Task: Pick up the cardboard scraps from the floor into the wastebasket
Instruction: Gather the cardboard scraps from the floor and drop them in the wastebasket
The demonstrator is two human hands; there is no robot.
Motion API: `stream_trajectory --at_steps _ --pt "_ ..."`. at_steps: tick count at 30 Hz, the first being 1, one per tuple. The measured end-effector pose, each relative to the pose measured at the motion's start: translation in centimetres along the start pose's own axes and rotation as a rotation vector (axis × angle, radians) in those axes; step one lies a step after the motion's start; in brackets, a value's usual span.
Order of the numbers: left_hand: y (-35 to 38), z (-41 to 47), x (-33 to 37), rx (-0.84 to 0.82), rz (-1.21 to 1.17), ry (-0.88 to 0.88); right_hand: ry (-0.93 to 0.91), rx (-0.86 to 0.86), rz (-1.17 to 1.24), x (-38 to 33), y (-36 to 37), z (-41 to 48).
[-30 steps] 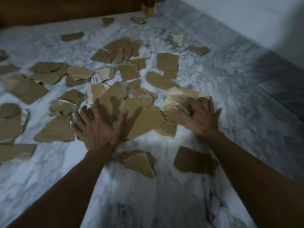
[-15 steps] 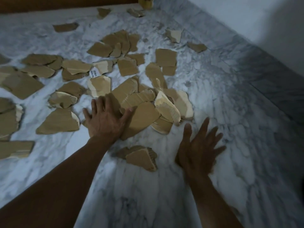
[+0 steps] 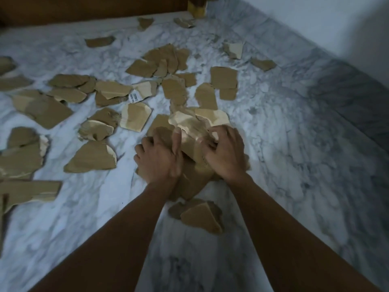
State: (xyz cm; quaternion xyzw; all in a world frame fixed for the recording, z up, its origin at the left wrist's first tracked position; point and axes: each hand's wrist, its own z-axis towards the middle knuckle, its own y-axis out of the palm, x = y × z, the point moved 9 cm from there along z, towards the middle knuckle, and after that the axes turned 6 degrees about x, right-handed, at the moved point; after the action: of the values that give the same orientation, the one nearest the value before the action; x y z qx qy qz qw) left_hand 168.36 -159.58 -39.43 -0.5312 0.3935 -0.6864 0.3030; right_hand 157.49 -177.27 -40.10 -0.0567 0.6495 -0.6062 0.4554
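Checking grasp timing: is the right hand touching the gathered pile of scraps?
Touching. The head view shows the right hand gripping the pile of scraps, fingers curled into it, no gap visible.

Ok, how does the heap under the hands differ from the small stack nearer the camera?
The heap is larger, many overlapping scraps; the small stack is two or three. The left hand and right hand grip the heap; nothing touches the small stack. Both are torn brown cardboard on the marble floor.
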Motion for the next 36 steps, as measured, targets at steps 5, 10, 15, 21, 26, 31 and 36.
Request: stream_trajectory --at_steps 5,10,15,21,26,31,36 --pt "-0.6 0.2 -0.1 -0.032 -0.050 -0.118 0.200 0.060 0.151 1.5 -1.8 0.5" --pt "-2.7 -0.5 -3.3 -0.007 -0.035 -0.159 0.150 -0.162 -0.015 0.4 1.1 1.8" --pt "-1.7 -6.9 -4.2 -0.133 0.175 0.101 0.083 -0.301 -0.108 -0.7 2.6 4.7" --pt "-1.8 -4.4 -3.0 0.071 0.043 -0.097 0.022 -0.252 0.088 -3.1 1.9 2.2" --pt "-2.4 -3.1 -2.9 0.062 -0.053 -0.276 0.201 -0.226 0.343 -4.7 2.0 -0.6" --pt "-2.0 -1.2 -4.7 -0.037 -0.346 -0.306 0.393 -0.245 0.592 -5.3 3.3 -2.6" --pt "-3.5 -3.1 -4.8 -0.081 -0.866 -0.418 0.433 -0.228 0.721 -6.5 0.6 -5.0"
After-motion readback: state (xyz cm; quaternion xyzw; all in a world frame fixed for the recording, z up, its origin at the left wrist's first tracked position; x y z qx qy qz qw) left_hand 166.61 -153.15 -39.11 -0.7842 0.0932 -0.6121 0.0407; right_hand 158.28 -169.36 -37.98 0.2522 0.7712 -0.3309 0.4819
